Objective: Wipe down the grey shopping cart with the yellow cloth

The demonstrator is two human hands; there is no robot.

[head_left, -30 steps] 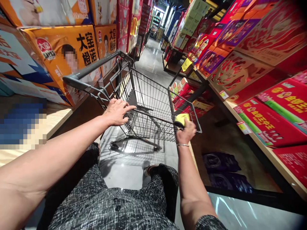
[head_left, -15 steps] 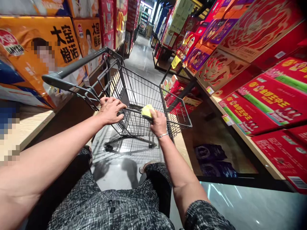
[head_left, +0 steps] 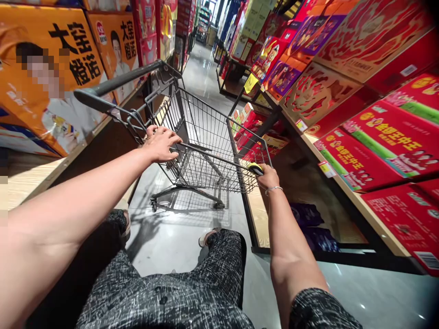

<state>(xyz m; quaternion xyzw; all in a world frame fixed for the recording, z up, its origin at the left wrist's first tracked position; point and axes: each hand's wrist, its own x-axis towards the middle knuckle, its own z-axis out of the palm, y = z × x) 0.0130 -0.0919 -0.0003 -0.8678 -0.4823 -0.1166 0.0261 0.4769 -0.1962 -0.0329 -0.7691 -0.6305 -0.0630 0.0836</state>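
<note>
Right hand at four o'clock, I'm clutching the yellow pad on the cart; left hand at nine, fingers splayed, seemingly steadying it.

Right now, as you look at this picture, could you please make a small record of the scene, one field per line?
Place: shop aisle with goods along both sides
Shopping cart: sideways before the person, handle toward the left
Left hand: on the near top rim, fingers spread, closer to the handle end
Right hand: grips a yellow-and-black pad at the rim's other end
Pad material: cannot tell
Right wrist: bracelet
Left side: orange packs
Right side: red boxes in a stack
</note>
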